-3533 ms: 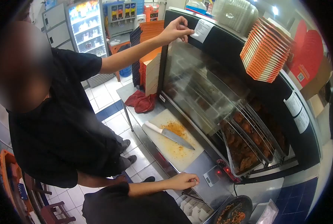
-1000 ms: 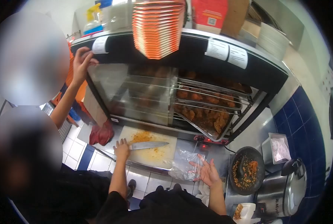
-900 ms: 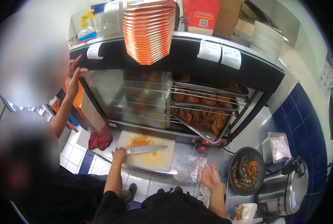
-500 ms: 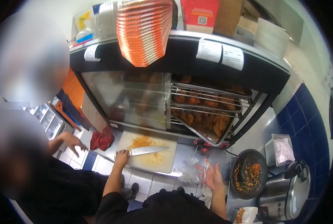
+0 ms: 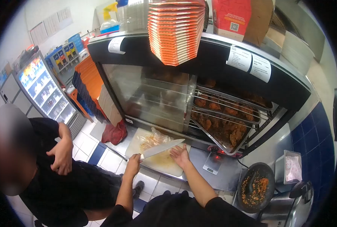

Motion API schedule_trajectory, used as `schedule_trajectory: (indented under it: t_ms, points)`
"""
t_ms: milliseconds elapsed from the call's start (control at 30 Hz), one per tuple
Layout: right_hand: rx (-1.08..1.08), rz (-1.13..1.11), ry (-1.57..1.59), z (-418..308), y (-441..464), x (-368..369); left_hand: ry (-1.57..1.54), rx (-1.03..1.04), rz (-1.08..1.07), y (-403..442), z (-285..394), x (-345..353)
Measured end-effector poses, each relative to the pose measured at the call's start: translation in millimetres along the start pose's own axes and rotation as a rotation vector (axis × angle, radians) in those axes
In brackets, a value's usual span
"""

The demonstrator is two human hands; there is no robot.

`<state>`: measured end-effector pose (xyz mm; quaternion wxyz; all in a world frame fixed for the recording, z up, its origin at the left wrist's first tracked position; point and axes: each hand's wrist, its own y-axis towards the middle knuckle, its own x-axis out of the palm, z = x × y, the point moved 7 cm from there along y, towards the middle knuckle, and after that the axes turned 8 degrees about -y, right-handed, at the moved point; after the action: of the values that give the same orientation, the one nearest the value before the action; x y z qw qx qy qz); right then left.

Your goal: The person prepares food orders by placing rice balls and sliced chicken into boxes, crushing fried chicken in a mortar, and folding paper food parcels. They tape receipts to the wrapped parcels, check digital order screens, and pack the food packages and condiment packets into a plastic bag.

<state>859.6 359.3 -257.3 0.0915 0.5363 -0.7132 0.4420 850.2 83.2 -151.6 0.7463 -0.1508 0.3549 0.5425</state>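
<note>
My left hand (image 5: 133,165) is wrapped round the handle of a large kitchen knife (image 5: 161,149). Its broad blade points right, over a white cutting board (image 5: 173,168). A crumpled clear plastic bag (image 5: 154,138) lies on the board behind the blade, with orange-brown crumbs showing around or through it. Close to the knife's tip, my right hand (image 5: 180,156) is palm up, fingers apart and holding nothing.
Behind the board stands a heated display cabinet (image 5: 149,98) with trays of fried chicken (image 5: 232,132). A small scale (image 5: 211,165), a dark bowl of crumbs (image 5: 256,187) and a metal container (image 5: 289,166) are to the right. A co-worker (image 5: 74,189) stands at left; a red cloth (image 5: 114,133) lies nearby.
The plastic bag has gone from beside my right hand onto the board. My right hand has moved left towards the knife, and the blade is raised. The co-worker's hand has drawn back to their body.
</note>
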Motion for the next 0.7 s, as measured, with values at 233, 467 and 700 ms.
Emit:
schedule_trajectory:
  t_ms: [233, 467, 700]
  points:
    - [-0.166, 0.352, -0.323, -58.7, -51.7, -81.7, 0.447, -0.071, -0.124, 45.6, -56.7, 37.5]
    - [-0.917, 0.25, -0.969, -160.9, -168.6, 58.9, 0.443, 0.096, 0.18, 70.9, 4.6, 50.5]
    - [-1.203, -0.278, -1.564, 4.3, -154.6, 144.4, -1.765, -0.665, 0.214, -3.4, 78.8, 45.0]
